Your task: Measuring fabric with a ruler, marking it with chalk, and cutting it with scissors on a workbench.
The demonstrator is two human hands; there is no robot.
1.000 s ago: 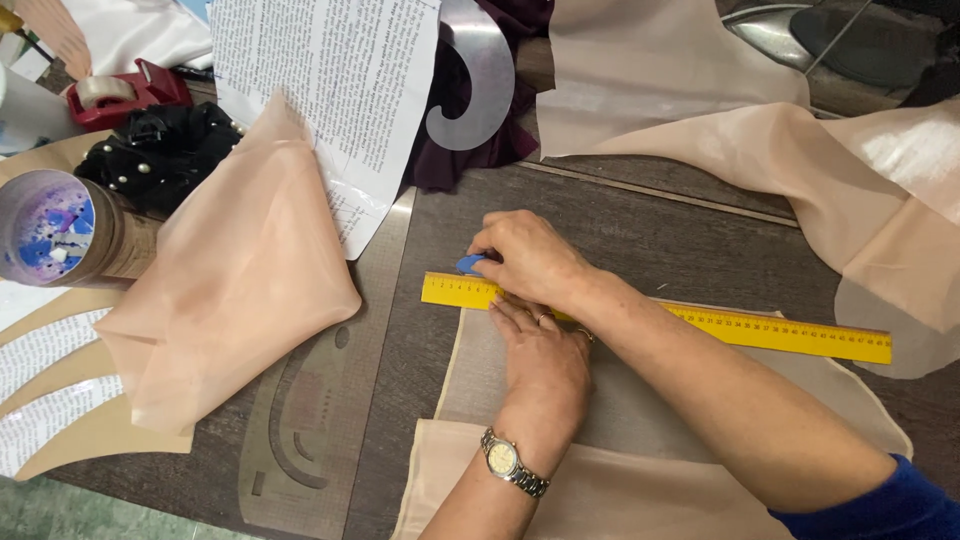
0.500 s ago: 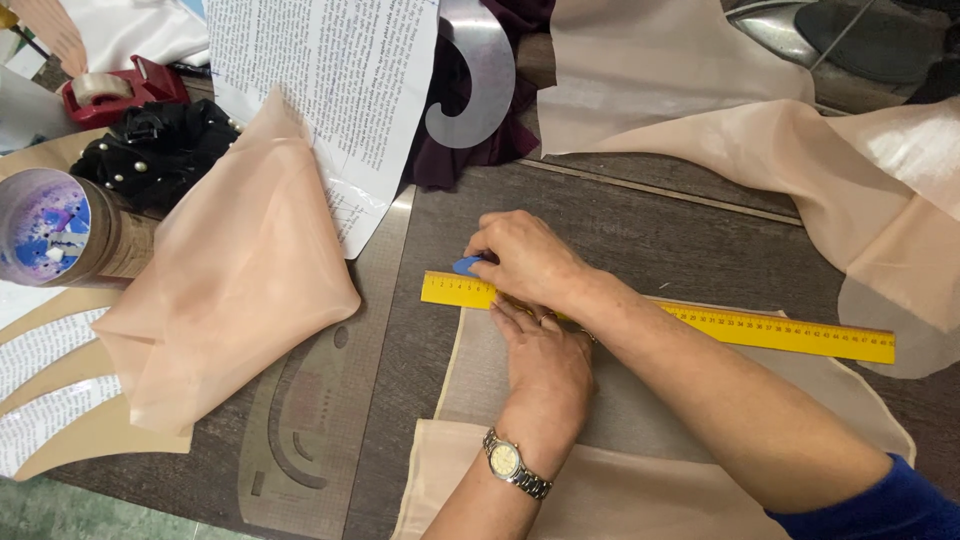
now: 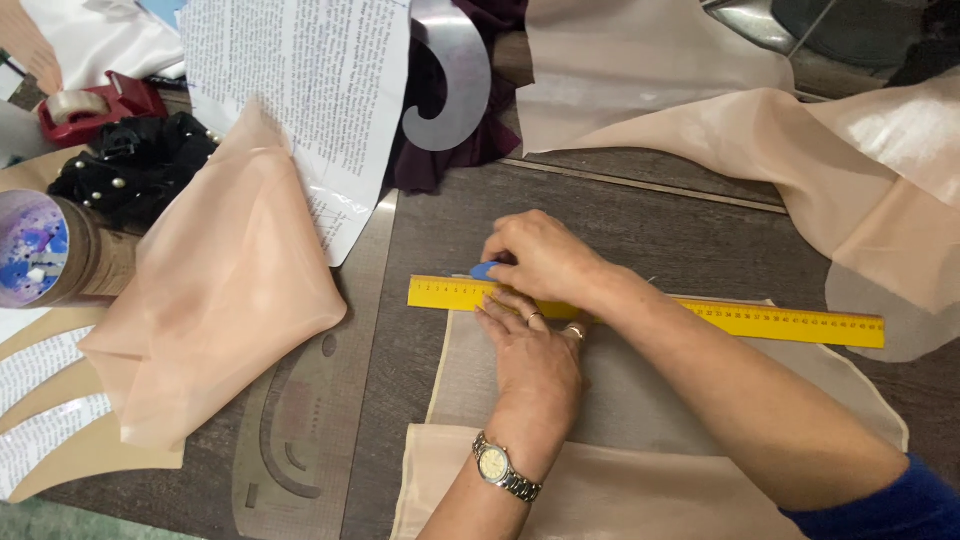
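Sheer panel: pale peach fabric (image 3: 640,400) lies flat on the dark wooden counter (image 3: 450,230), nearest the viewer; its lower edge is cut off by the frame
Left hand: left hand (image 3: 535,355), wristwatch (image 3: 497,467) at the wrist, lies palm down on the panel with fingers (image 3: 505,318) stretched out, tips pressing the near edge of the ruler; it grips nothing
Ruler: yellow ruler (image 3: 790,322) lies across the panel's far edge; its middle is hidden under both hands
Right hand: right hand (image 3: 545,258) crosses above the left, fingers curled closed on a small blue piece, seemingly chalk (image 3: 484,270), set at the ruler's far edge; most of the piece is hidden
Left of panel: clear curved template (image 3: 300,440), hard to make out against the counter; folded peach cloth (image 3: 215,300) overlaps it
Far left: round tin (image 3: 45,250), black beaded fabric (image 3: 135,165), red tape dispenser (image 3: 95,100), partly cut off
Far edge: printed paper sheet (image 3: 300,90), grey curve template (image 3: 450,75), more peach fabric (image 3: 800,150) running off the frame
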